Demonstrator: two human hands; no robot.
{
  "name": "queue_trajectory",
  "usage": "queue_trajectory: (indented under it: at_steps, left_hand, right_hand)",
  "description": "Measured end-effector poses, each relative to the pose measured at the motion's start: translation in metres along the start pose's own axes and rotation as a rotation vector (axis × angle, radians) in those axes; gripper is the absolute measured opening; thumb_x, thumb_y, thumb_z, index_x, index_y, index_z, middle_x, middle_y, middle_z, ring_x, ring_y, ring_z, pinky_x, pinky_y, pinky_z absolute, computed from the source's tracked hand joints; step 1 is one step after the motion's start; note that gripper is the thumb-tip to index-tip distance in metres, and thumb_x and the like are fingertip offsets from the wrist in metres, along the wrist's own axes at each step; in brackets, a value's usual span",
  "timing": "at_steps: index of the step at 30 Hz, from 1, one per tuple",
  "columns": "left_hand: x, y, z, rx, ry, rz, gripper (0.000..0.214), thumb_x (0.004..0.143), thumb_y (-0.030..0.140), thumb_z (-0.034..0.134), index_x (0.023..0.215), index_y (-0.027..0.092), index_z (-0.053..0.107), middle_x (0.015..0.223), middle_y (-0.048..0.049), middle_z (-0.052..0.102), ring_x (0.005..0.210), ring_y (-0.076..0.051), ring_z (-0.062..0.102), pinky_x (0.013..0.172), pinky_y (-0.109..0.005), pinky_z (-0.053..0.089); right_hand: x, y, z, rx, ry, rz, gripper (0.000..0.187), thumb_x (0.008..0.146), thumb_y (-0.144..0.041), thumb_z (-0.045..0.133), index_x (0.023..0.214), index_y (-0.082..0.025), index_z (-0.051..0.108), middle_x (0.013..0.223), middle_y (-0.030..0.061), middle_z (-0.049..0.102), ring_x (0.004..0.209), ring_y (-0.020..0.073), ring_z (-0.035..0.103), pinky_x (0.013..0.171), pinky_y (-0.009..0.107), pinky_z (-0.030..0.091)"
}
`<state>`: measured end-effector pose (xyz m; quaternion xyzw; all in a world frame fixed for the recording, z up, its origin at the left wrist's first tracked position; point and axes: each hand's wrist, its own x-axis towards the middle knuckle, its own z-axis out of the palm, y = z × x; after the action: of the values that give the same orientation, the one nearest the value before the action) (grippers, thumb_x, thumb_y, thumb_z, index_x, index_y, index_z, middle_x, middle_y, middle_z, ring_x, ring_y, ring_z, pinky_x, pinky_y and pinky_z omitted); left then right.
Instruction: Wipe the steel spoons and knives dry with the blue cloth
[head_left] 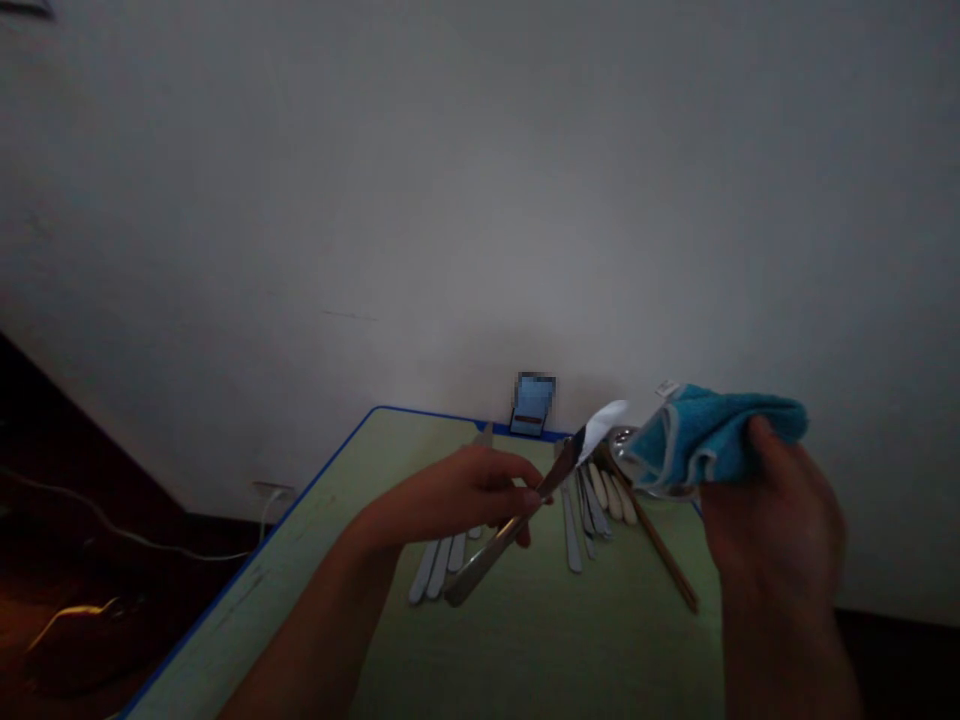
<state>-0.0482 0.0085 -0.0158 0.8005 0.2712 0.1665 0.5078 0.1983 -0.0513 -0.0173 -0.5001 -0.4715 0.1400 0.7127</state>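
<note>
Over the table, my left hand (472,492) pinches a shiny metal table knife (562,470) near its middle. The knife slants, its handle low toward me and its blade up to the right. To the right, my right hand (780,510) is closed on a bunched blue cloth (712,435) with a pale edge and a small white tag. The cloth is near the blade tip but apart from it. Below my left hand lie several metal handles (439,568), partly hidden by the hand. More cutlery (589,505) lies to the right of the knife.
Pale-handled pieces (611,497) and long brown sticks, seemingly chopsticks (667,565), lie at the right. A shiny metal dish (621,440) is partly behind the cloth. A phone (532,405) leans on the wall at the blue-edged table's (315,510) back. A socket (274,490) with a cable is left.
</note>
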Motion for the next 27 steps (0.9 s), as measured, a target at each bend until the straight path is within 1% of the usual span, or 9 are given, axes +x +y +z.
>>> queue_trajectory:
  at_steps: [3,5,7,9,11,15,20,23,27]
  left_hand:
    - [0.001,-0.001,-0.002,-0.127,0.038,-0.02,0.025,0.086,0.034,0.051,0.097,0.015,0.062,0.076,-0.0059,0.07,0.069,-0.015,0.065,0.061,-0.022,0.046]
    - [0.002,0.001,-0.003,-0.179,0.068,-0.041,0.025,0.086,0.035,0.052,0.097,0.015,0.061,0.075,-0.0059,0.071,0.064,-0.013,0.063,0.057,-0.021,0.045]
    - [0.003,0.003,-0.004,-0.227,0.096,-0.049,0.023,0.085,0.034,0.053,0.093,0.014,0.062,0.075,-0.006,0.071,0.059,-0.011,0.061,0.055,-0.02,0.045]
    - [0.004,0.005,-0.003,-0.276,0.125,-0.048,0.021,0.083,0.033,0.056,0.087,0.013,0.062,0.076,-0.0062,0.071,0.058,-0.01,0.06,0.054,-0.02,0.047]
    - [0.005,0.005,-0.002,-0.317,0.152,-0.047,0.02,0.081,0.032,0.059,0.086,0.013,0.063,0.078,-0.006,0.071,0.057,-0.01,0.061,0.053,-0.02,0.048]
    - [0.007,0.004,0.0,-0.38,0.209,-0.066,0.022,0.079,0.031,0.062,0.091,0.013,0.066,0.077,-0.0047,0.071,0.058,-0.011,0.063,0.054,-0.021,0.051]
    - [0.008,0.002,0.001,-0.419,0.228,-0.067,0.021,0.077,0.033,0.063,0.083,0.014,0.067,0.075,-0.0039,0.07,0.06,-0.012,0.064,0.057,-0.022,0.052]
    - [0.008,0.002,0.001,-0.409,0.228,-0.059,0.021,0.077,0.033,0.063,0.083,0.014,0.068,0.075,-0.0037,0.071,0.061,-0.011,0.064,0.057,-0.021,0.051]
    - [0.009,0.004,0.002,-0.394,0.228,-0.041,0.019,0.077,0.031,0.062,0.079,0.013,0.068,0.069,-0.0022,0.069,0.056,-0.009,0.062,0.055,-0.019,0.05]
  right_hand:
    - [0.001,-0.004,0.007,0.099,0.111,0.049,0.026,0.08,-0.039,0.057,0.099,-0.023,0.063,0.095,0.0029,0.061,0.083,0.0177,0.06,0.068,0.032,0.051]
    - [0.002,-0.008,0.012,0.182,0.098,0.187,0.036,0.071,-0.036,0.068,0.103,-0.022,0.063,0.09,0.0013,0.063,0.071,0.0139,0.061,0.06,0.027,0.052]
    - [0.0,-0.011,0.016,0.147,0.035,0.241,0.047,0.065,-0.036,0.073,0.108,-0.025,0.058,0.086,-0.0001,0.065,0.061,0.0133,0.062,0.049,0.025,0.05]
    - [-0.004,-0.015,0.018,0.043,-0.073,0.233,0.046,0.066,-0.038,0.073,0.108,-0.027,0.056,0.085,-0.0005,0.067,0.059,0.0145,0.063,0.046,0.025,0.049]
    - [-0.01,-0.017,0.02,-0.104,-0.178,0.147,0.036,0.069,-0.037,0.071,0.102,-0.027,0.059,0.087,-0.0002,0.068,0.066,0.0156,0.064,0.052,0.027,0.051]
    - [-0.02,-0.017,0.029,-0.422,-0.254,-0.164,0.021,0.074,-0.031,0.068,0.094,-0.027,0.064,0.088,-0.0012,0.068,0.076,0.0153,0.062,0.068,0.03,0.05]
    - [-0.028,-0.018,0.041,-0.513,-0.321,-0.483,0.017,0.078,-0.021,0.063,0.095,-0.021,0.062,0.088,0.0014,0.068,0.08,0.0146,0.062,0.071,0.028,0.049]
    - [-0.031,-0.018,0.046,-0.553,-0.345,-0.581,0.014,0.079,-0.018,0.061,0.093,-0.017,0.062,0.083,0.0033,0.066,0.077,0.0146,0.061,0.07,0.029,0.048]
    - [-0.034,-0.016,0.05,-0.581,-0.354,-0.637,0.013,0.079,-0.017,0.061,0.091,-0.014,0.062,0.081,0.0056,0.065,0.076,0.016,0.06,0.07,0.03,0.048]
